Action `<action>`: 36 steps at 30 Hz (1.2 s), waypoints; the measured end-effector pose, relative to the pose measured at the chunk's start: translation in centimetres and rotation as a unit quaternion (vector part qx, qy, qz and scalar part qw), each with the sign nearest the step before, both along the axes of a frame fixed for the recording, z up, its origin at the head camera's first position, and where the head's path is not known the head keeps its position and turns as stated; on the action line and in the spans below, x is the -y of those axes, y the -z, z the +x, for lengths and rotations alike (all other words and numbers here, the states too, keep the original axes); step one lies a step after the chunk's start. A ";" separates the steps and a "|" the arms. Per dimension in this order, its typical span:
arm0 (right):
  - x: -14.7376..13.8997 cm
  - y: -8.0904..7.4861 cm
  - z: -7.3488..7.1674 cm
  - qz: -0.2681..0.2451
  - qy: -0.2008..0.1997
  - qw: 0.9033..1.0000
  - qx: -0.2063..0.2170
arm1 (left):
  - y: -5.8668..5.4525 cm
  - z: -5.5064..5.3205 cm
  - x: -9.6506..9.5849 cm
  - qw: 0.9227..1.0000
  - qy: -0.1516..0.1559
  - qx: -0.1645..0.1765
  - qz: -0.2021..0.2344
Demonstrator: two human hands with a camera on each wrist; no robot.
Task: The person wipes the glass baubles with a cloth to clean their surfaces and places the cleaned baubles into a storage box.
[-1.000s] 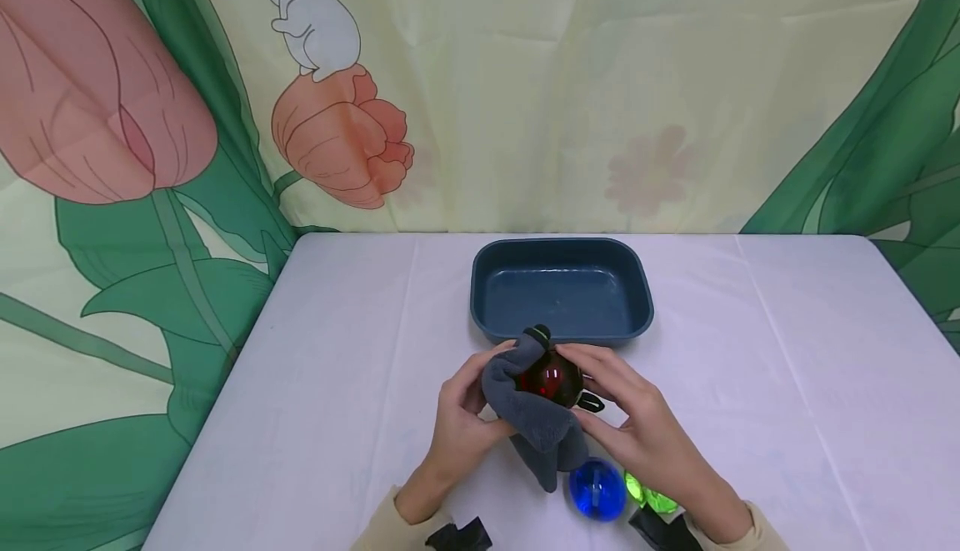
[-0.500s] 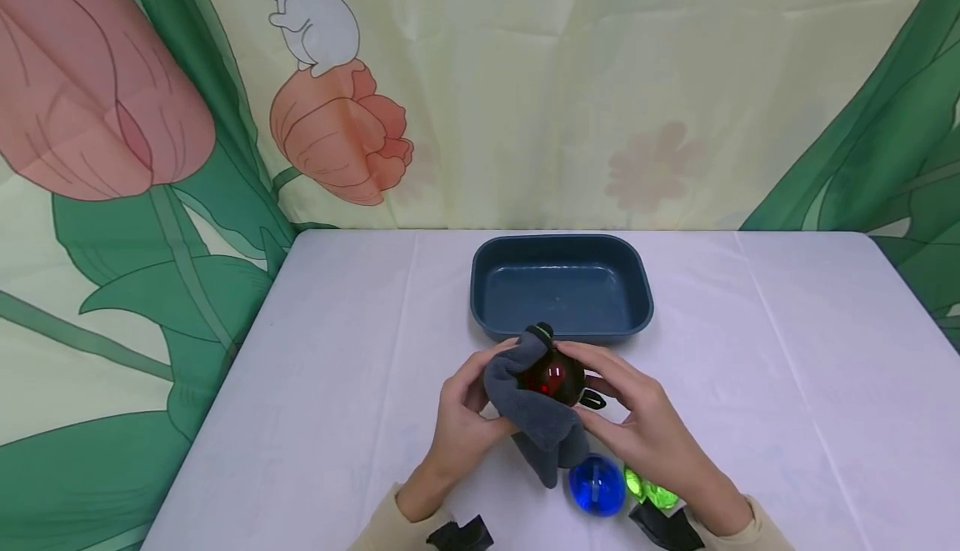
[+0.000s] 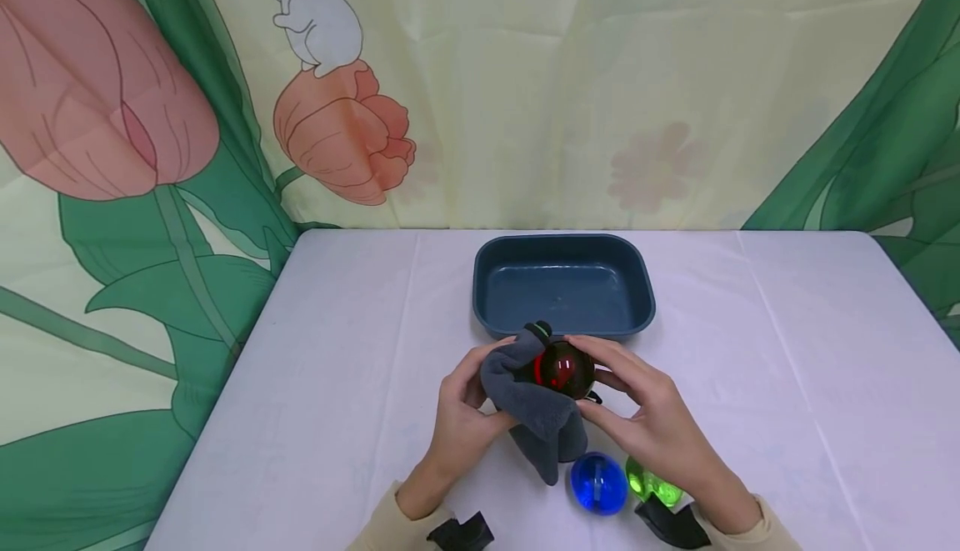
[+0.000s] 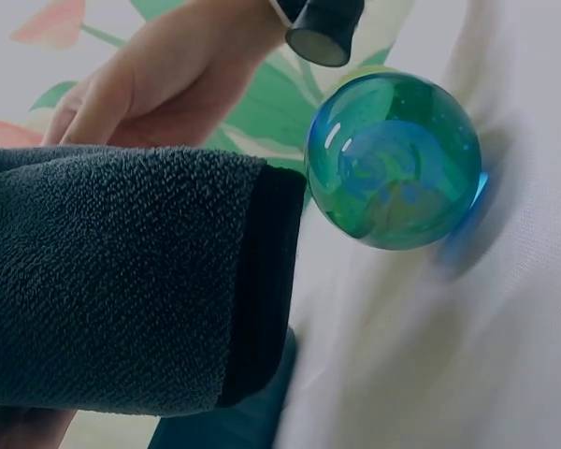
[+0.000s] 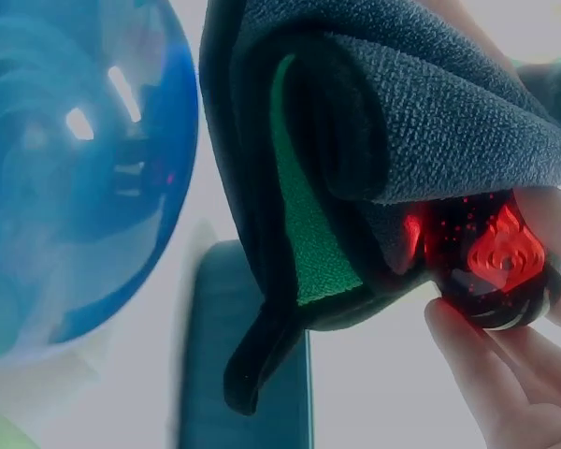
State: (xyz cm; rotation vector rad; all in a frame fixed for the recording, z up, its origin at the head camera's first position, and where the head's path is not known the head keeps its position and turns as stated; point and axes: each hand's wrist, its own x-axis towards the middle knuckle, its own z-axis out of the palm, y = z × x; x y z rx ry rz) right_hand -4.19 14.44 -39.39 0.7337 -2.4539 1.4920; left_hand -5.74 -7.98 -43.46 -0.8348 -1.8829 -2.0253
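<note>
In the head view my left hand grips a grey towel, folded partly round a dark, shiny red ball. My right hand holds the ball's right side, thumb below and fingers above. A bright red flame-like emblem shows on the ball in the right wrist view. There the towel has black edging, a green inner face and a black loop at one corner. Its left side hides part of the ball. Below the hands a clear blue ball rests on the table.
A dark blue rectangular basin stands just beyond the hands on the white-covered table. A clear green object lies beside the blue ball, partly under the right wrist. A printed curtain hangs behind.
The red ball has shifted a little to the right in my right hand, so more of it shows out of the towel. My left hand stays nearly still.
</note>
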 end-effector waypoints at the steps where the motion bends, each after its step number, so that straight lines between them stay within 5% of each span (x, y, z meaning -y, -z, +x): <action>1: 0.0 -0.1 0.0 0.001 -0.001 1.000 -0.001 | 0.0 0.0 0.0 1.000 0.000 0.001 0.000; 23: -0.2 -3.3 -2.1 0.074 -0.011 0.996 -0.047 | -0.6 0.5 1.5 0.996 -0.034 0.068 -0.042; 36: 0.2 -4.5 -5.8 0.111 -0.039 0.993 -0.028 | 0.3 1.4 2.9 0.992 -0.044 0.100 -0.058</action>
